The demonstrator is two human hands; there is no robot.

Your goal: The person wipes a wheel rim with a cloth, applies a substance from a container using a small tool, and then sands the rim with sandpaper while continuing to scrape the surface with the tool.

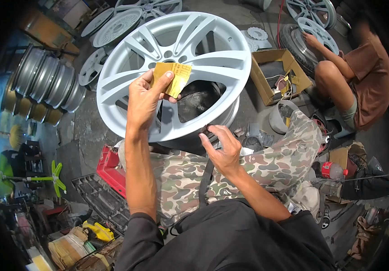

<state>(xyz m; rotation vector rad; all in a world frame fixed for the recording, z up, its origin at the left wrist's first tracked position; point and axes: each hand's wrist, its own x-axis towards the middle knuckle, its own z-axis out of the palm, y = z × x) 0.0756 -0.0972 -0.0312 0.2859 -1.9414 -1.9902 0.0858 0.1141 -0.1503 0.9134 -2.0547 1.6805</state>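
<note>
A large light-grey alloy wheel rim (217, 61) is tilted in front of me, above a second rim and a dark tyre-like opening. My left hand (147, 97) pinches a yellow sheet of sandpaper (176, 77) with printing on it, thumb on top, over the rim's hub and spokes. My right hand (224, 149) is by the rim's lower right edge, its thumb and index finger around a small dark piece (205, 129) that I cannot make out. Camouflage trousers (181, 176) cover my legs below the rim.
Beyond a cardboard box (271, 56) with wires, a person in a brown shirt (375, 81) sits holding another rim (318, 34). Stacked rims (45, 81) stand at the left. A red case (111, 169) lies left of my legs; a bottle (332, 170) is at the right.
</note>
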